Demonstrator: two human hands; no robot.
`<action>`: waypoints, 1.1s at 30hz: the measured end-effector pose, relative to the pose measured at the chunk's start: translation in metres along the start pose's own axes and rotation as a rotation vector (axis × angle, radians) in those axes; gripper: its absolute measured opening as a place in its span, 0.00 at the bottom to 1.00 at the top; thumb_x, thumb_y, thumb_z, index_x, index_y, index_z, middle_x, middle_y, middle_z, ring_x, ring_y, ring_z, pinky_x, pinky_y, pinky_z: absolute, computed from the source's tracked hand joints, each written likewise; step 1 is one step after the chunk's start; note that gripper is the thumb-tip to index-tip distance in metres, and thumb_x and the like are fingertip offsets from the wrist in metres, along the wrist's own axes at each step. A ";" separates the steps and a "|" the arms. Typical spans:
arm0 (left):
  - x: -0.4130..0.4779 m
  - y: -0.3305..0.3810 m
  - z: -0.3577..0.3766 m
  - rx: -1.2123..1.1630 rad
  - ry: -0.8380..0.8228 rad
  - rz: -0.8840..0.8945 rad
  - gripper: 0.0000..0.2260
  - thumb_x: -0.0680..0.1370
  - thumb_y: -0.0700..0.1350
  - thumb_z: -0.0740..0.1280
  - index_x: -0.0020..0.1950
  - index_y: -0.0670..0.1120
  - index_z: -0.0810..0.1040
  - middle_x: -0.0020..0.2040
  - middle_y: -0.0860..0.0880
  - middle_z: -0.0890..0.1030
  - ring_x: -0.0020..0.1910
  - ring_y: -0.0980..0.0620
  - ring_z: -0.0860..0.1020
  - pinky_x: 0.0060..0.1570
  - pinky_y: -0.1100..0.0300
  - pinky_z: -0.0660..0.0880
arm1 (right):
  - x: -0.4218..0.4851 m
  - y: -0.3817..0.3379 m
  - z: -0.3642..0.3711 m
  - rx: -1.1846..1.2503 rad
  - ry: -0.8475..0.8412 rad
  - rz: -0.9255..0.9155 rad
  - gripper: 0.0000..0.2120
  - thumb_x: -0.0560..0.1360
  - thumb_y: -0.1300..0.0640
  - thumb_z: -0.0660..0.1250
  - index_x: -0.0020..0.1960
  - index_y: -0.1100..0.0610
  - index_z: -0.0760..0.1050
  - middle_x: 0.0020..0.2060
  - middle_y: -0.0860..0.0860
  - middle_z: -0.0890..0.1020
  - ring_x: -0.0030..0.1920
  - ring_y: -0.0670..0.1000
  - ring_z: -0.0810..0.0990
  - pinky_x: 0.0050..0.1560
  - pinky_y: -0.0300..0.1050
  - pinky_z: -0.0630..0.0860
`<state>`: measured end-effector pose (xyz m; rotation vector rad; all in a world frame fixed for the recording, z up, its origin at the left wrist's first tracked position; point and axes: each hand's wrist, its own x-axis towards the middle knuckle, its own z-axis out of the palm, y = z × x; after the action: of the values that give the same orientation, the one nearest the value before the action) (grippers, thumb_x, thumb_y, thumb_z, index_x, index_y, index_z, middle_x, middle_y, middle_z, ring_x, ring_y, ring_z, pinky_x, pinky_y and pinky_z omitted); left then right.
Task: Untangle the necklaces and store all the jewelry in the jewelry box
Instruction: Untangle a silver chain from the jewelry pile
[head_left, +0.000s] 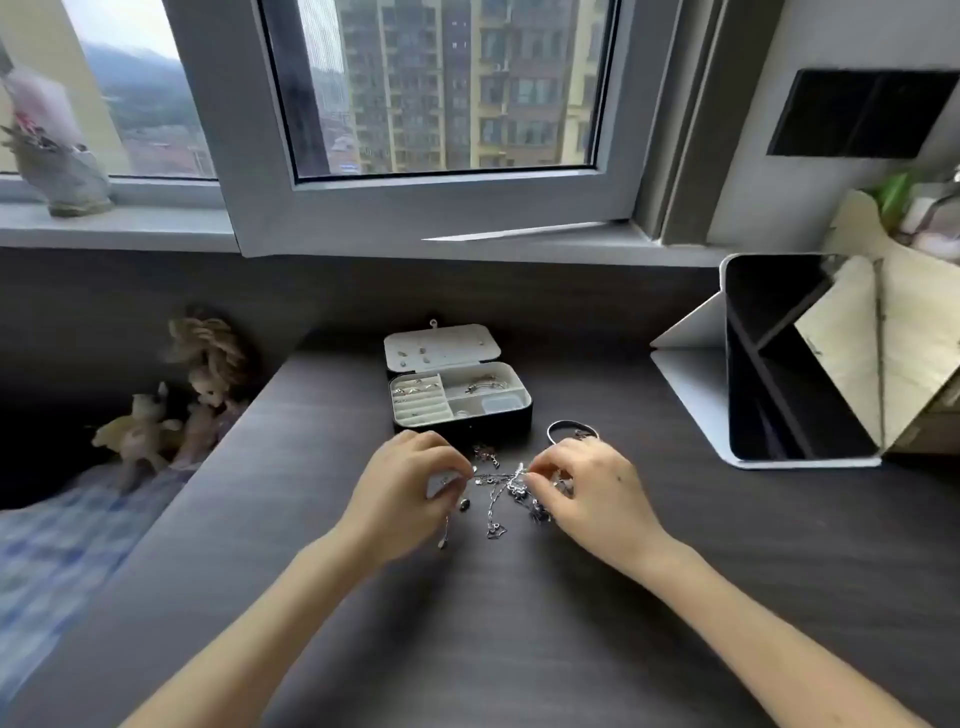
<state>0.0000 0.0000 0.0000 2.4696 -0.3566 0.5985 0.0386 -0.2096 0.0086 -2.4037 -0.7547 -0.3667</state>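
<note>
**Both hands on the knot, box open behind**

Left hand (410, 478) and right hand (587, 488) each pinch part of the necklaces (498, 488), fingertips curled tight. A short run of chain is stretched between them, probably to spread the tangle so the crossings show. Loose ends and pendants trail onto the desk (519, 649) below the hands.

The jewelry box (460, 400) stands just beyond, toward the desk's far edge. Its lid is up and rings are already seated, so it is handy for short transfers. A bangle (569, 428) lies off the box's right front corner, not yet stored. A propped tablet (779, 364) stands near the right edge.
</note>
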 end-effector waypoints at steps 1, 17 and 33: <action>0.003 -0.003 0.004 0.037 -0.012 0.059 0.09 0.70 0.51 0.64 0.41 0.51 0.83 0.41 0.54 0.81 0.41 0.55 0.74 0.42 0.67 0.67 | 0.002 0.002 0.007 -0.042 0.040 -0.050 0.14 0.70 0.43 0.62 0.39 0.52 0.80 0.35 0.45 0.81 0.38 0.50 0.76 0.42 0.42 0.71; -0.003 -0.034 -0.004 0.184 -0.147 0.142 0.11 0.68 0.41 0.66 0.46 0.54 0.82 0.46 0.55 0.80 0.44 0.47 0.77 0.40 0.53 0.73 | 0.009 0.009 0.029 -0.132 0.041 -0.149 0.12 0.72 0.53 0.61 0.41 0.56 0.81 0.36 0.49 0.81 0.38 0.51 0.78 0.43 0.38 0.68; 0.002 0.030 0.009 -0.784 -0.237 -0.346 0.13 0.69 0.42 0.74 0.52 0.44 0.79 0.46 0.47 0.84 0.48 0.50 0.83 0.53 0.54 0.78 | 0.008 -0.029 -0.020 0.845 -0.065 0.294 0.05 0.74 0.65 0.67 0.45 0.59 0.81 0.32 0.49 0.83 0.28 0.43 0.79 0.30 0.34 0.73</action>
<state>-0.0063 -0.0294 0.0087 1.7721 -0.1911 -0.0044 0.0265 -0.1992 0.0409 -1.6811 -0.4380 0.1408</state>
